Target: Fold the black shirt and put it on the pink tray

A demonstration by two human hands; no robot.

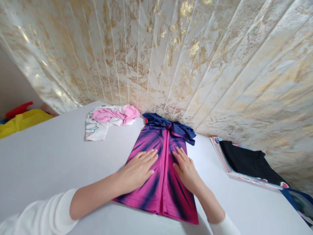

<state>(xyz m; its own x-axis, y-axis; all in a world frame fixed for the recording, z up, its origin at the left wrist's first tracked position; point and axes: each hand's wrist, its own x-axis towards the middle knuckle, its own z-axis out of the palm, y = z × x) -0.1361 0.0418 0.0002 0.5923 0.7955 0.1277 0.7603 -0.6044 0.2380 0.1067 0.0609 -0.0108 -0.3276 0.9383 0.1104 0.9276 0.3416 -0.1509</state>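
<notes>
A magenta and navy patterned garment (156,195) lies flat on the white table, with a pink strip running down its middle. Its far end, a bunched navy part (181,130), rests against the curtain. My left hand (139,169) is flat on the left half of the garment, fingers stretched out. On the right half lies my right hand (184,169), its fingers slightly spread and pointing away from me. Neither hand grips the cloth. I cannot tell exactly what kind of garment it is.
A crumpled white and pink printed garment (112,117) lies at the back left of the white table (49,163). At right sits a stack of folded clothes with a black one (249,161) on top. Yellow cloth (26,120) shows beyond the left edge. A gold-patterned curtain (156,58) hangs behind.
</notes>
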